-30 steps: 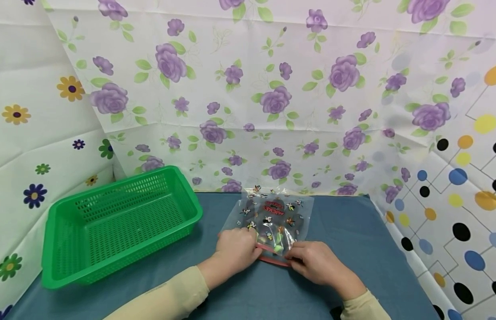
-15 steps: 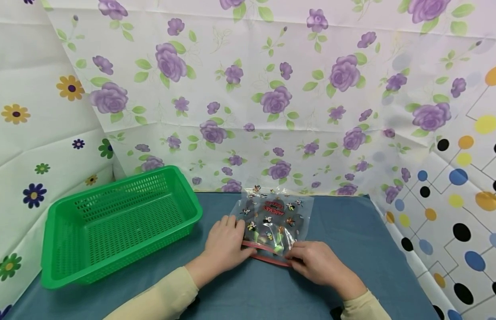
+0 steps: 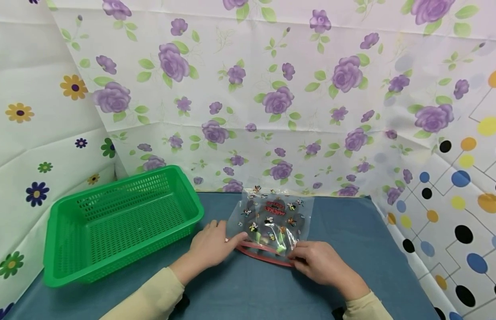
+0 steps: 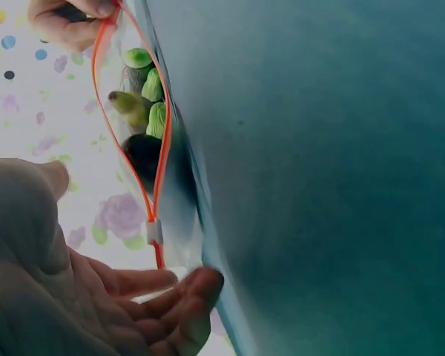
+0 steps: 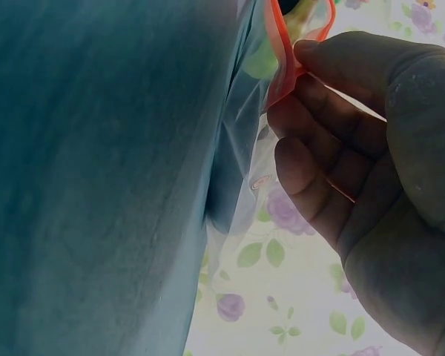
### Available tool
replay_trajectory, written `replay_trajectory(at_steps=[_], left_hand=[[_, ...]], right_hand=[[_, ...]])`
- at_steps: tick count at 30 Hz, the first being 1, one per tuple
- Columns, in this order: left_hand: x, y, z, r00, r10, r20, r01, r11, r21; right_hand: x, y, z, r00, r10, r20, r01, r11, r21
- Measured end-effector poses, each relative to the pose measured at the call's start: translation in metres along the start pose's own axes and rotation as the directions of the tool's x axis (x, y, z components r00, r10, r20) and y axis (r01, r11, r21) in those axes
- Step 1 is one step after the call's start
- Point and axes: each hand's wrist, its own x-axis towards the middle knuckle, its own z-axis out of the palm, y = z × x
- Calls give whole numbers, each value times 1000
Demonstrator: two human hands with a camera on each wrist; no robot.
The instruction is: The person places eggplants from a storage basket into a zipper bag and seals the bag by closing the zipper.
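Observation:
A clear zip bag with cartoon prints and a red zip edge lies on the blue cloth, its mouth towards me. In the left wrist view the red zip lips stand apart, and a white slider sits near their left end. Small green vegetable-like pieces and a dark rounded piece show inside. My left hand is at the bag's left end, fingers extended beside the slider. With thumb and fingers my right hand pinches the right corner of the zip edge.
A green perforated basket stands to the left on the blue cloth. A floral sheet hangs behind, and a dotted sheet borders the right side.
My left hand has slid leftward along the zip edge to its left end, and its fingers have straightened. More of the parted red edge shows. The right hand keeps its pinch in place.

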Motion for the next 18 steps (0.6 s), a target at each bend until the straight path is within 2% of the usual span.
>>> replay_trajectory(at_steps=[5,8,11,14,18], left_hand=[[-2,-8,-3,995,-67,72,77,985,-154],[-4,-13,-5,990,-94,105,117,965,-234],[-6,-17,-6,988,-96,122,130,942,-310],[-8,-21,-6,982,-90,167,154,893,-424],[-9,-25,-5,972,-66,226,191,780,-596]], right_hand=[[-1,2,-1,1000,2,-7,-2,1000,-18],[-1,3,-2,1000,3,-11,-3,1000,-17],[-2,3,-4,1000,7,-15,-7,1000,-13],[-3,3,-5,1000,15,-17,-15,1000,-10],[-3,3,-6,999,34,-14,-34,999,-7]])
